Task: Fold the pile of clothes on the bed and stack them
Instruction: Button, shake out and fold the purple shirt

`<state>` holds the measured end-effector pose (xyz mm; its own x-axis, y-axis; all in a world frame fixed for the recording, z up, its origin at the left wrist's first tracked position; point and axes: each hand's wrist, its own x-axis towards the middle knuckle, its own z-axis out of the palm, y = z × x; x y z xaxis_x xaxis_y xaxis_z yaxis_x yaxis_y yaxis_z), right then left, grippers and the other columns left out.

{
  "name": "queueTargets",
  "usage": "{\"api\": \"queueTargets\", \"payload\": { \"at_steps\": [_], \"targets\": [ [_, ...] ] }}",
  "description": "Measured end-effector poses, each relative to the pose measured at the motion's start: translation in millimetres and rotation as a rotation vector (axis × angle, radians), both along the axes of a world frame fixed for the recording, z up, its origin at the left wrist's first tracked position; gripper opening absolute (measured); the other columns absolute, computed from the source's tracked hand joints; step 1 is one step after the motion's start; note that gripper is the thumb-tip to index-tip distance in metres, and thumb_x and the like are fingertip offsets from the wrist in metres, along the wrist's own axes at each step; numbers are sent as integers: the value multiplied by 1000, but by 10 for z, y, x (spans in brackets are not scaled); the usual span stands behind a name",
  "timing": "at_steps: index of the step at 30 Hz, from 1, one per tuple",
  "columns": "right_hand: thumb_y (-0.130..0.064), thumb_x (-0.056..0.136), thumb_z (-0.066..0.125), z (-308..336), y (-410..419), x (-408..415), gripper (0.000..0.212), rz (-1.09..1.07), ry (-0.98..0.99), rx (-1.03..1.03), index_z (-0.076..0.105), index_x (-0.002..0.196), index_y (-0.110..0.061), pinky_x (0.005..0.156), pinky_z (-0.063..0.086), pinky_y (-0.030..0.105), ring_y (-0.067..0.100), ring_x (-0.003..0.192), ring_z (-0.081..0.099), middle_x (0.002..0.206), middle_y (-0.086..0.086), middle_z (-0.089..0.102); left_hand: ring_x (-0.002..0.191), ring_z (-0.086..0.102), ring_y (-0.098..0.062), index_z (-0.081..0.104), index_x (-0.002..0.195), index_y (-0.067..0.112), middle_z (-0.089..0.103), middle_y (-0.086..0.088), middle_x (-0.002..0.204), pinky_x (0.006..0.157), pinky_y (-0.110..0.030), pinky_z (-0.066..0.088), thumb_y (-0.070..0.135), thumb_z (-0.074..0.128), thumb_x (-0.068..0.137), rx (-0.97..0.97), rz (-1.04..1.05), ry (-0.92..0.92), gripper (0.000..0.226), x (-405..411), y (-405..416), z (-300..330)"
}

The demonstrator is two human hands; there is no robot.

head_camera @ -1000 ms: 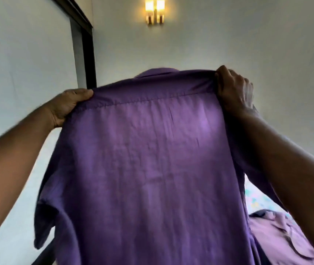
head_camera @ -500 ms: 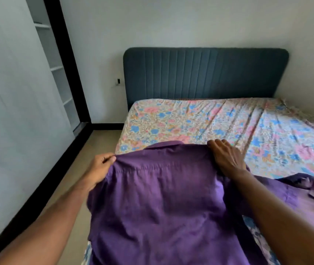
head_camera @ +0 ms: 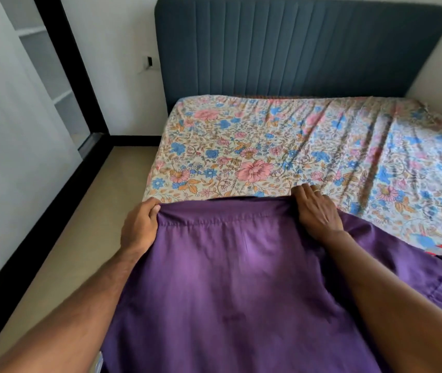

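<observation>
A purple shirt fills the lower centre of the frame, back side up, spread across the near corner of the bed and running off the bottom edge. Two bare forearms come in from the lower corners and meet the garment at its far edge, along the stitched shoulder seam. The left hand, at centre left, is closed on the shirt's left shoulder corner, cloth pinched between thumb and curled fingers, right at the mattress edge above the floor. The right hand, just right of centre, lies knuckles up on the other shoulder corner with fingers curled over the fabric edge; it appears to clamp the cloth, though the fingertips are hidden. The shirt stretches fairly taut between the two grips, and its right side drapes away under the right forearm. Beyond the hands, the floral sheet lies bare up to a dark blue padded headboard across the top of the frame.
</observation>
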<state>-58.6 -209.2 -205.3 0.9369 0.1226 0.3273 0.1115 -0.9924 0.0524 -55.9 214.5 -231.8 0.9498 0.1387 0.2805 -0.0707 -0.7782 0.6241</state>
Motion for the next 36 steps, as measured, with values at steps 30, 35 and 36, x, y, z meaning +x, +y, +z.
{"api": "queueTargets", "payload": {
  "at_steps": [30,35,36],
  "targets": [
    [-39,94,71,767,-1415,-782,21,-249,593,466,75,106,-22,91,49,33,28,108,65,110,5,70,155,-7,-22,7,159,40,-9,5,169,112,-72,-6,100,46,58,714,-842,282,124,-1358,-2759,70],
    [-51,90,71,1052,-1413,-618,27,-256,177,195,69,89,-25,75,48,38,32,95,63,100,8,63,155,-7,-27,-14,159,33,-15,1,168,113,-71,-7,99,56,47,704,-810,339,147,-1555,-2981,48],
    [-52,91,70,1078,-1401,-572,31,-256,123,85,70,94,-21,75,47,39,33,94,64,100,9,64,155,-8,-28,-16,158,32,-17,0,168,113,-71,-6,99,57,46,704,-802,345,150,-1585,-3014,46]
  ]
}}
